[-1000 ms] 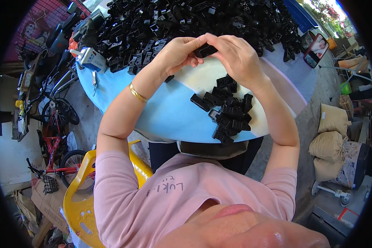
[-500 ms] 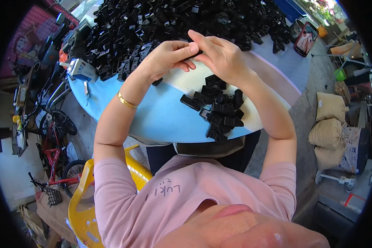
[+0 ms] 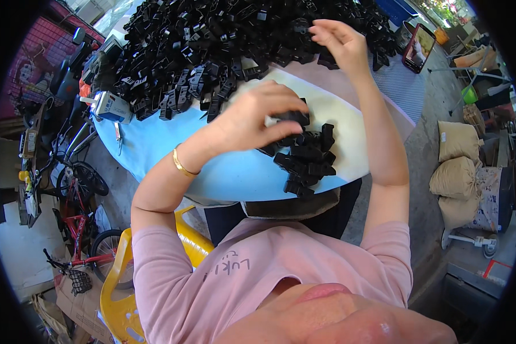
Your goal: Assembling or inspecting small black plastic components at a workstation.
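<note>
My left hand (image 3: 258, 117), with a gold bangle on its wrist, reaches over a small heap of black plastic parts (image 3: 307, 157) near the table's front edge. Its fingers and thumb curl around a black plastic part (image 3: 296, 116) at the top of that heap; the grip is partly blurred. Farther off and to the right, my right hand (image 3: 347, 49) hovers at the edge of a large pile of black plastic parts (image 3: 212, 40). Its fingers are loosely bent and apart, and nothing shows between them.
Blue, cream and pink cloth (image 3: 223, 175) covers the table. A small carton (image 3: 110, 107) stands at the left edge, near a small metal tool (image 3: 118, 135). A phone (image 3: 418, 49) leans at the far right. Stuffed sacks (image 3: 456, 172) lie right; a red bicycle (image 3: 77, 235) stands left.
My hands have parted from their meeting point over the table. The left came down and nearer, onto the small heap; the right moved away and to the right, toward the large pile.
</note>
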Demonstrator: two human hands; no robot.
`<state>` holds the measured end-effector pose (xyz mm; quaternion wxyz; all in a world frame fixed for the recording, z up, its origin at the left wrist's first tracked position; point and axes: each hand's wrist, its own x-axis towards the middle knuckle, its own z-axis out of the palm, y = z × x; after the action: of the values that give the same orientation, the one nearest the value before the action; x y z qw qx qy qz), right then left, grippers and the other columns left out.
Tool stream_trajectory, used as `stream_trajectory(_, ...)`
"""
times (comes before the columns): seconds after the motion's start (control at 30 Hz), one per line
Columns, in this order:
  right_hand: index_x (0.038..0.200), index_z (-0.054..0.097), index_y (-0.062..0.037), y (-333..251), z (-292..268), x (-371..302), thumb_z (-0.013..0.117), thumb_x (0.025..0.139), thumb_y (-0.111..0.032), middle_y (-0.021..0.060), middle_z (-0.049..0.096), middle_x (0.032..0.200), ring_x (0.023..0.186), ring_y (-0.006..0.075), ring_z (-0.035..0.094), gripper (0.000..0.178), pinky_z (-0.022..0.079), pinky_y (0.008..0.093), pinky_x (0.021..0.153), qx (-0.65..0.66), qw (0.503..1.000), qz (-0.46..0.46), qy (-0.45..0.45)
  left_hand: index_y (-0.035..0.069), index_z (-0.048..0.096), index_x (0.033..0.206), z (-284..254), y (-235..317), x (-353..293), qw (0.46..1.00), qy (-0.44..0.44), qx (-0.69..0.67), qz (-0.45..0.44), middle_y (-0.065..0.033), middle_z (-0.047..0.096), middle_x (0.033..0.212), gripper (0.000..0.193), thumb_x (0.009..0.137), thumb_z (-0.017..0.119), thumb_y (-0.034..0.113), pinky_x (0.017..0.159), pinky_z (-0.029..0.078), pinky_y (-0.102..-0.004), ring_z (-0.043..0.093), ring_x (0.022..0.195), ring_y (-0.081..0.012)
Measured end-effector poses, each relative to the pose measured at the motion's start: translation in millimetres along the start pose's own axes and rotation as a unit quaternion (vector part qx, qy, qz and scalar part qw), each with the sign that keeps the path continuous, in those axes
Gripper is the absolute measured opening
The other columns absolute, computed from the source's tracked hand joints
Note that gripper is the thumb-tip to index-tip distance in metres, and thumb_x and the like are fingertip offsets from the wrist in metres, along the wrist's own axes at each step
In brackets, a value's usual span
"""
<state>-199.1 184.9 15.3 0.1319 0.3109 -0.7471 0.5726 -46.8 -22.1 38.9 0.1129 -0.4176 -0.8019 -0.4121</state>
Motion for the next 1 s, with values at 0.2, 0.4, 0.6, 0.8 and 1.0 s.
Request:
stream_trajectory(0.2, 0.097, 0.067, -0.0038, 24, -2, 2, 0.064, 0.083, -0.013, 0.0067, 0.069, 0.084, 0.075, 0.0083, 0.064, 0.017, 0.05, 0.0209, 0.068, -0.193, 0.976, -0.039, 0.096, 0.003, 0.061, 0.104, 12, 4, -4, 0.993, -0.098, -0.072, -0.004, -0.0132, 0.057, 0.101, 0.037, 0.073, 0.072, 0.021, 0.086, 0.041, -0.0367, 0.051, 0.096, -0.0289)
stream_trajectory(0.4, 0.101, 0.064, -0.0105, 3, 18, -4, 0.054, 0.074, -0.005, 0.0032, 0.061, 0.103, 0.097, 0.0234, 0.054, 0.029, 0.047, 0.0336, 0.083, -0.414, 0.9, -0.131, -0.022, 0.002, 0.056, 0.11, 1, -55, -9, 0.936, 0.093, 0.331, -0.076, -0.0135, 0.054, 0.111, 0.039, 0.072, 0.065, 0.009, 0.093, 0.04, -0.0407, 0.046, 0.108, -0.0316)
stream_trajectory(0.6, 0.103, 0.063, -0.0107, 11, 24, -8, 0.061, 0.078, -0.015, 0.0038, 0.061, 0.102, 0.096, 0.0239, 0.055, 0.026, 0.047, 0.0359, 0.082, -0.476, 0.875, -0.071, -0.056, 0.003, 0.056, 0.104, 6, -67, -5, 0.913, 0.036, 0.394, -0.101, -0.0105, 0.056, 0.107, 0.034, 0.071, 0.065, 0.009, 0.092, 0.037, -0.0418, 0.044, 0.112, -0.0296)
stream_trajectory(0.8, 0.105, 0.062, -0.0104, 6, 27, -10, 0.063, 0.078, -0.015, 0.0073, 0.063, 0.097, 0.091, 0.0254, 0.057, 0.027, 0.047, 0.0365, 0.08, -0.471, 0.881, -0.039, -0.04, 0.005, 0.054, 0.095, 9, -60, -9, 0.929, 0.035, 0.358, -0.089, -0.0086, 0.059, 0.094, 0.028, 0.07, 0.067, 0.008, 0.083, 0.042, -0.0391, 0.055, 0.094, -0.0287)
stream_trajectory(1.0, 0.114, 0.055, -0.0079, -2, 24, -11, 0.055, 0.085, -0.008, 0.0057, 0.06, 0.097, 0.081, 0.0182, 0.062, 0.029, 0.052, 0.0298, 0.069, -0.261, 0.961, -0.084, 0.018, -0.001, 0.052, 0.102, 6, -56, -6, 0.947, 0.155, -0.071, -0.271, -0.0061, 0.059, 0.083, 0.034, 0.076, 0.071, 0.009, 0.059, 0.05, -0.0275, 0.059, 0.069, -0.0145)
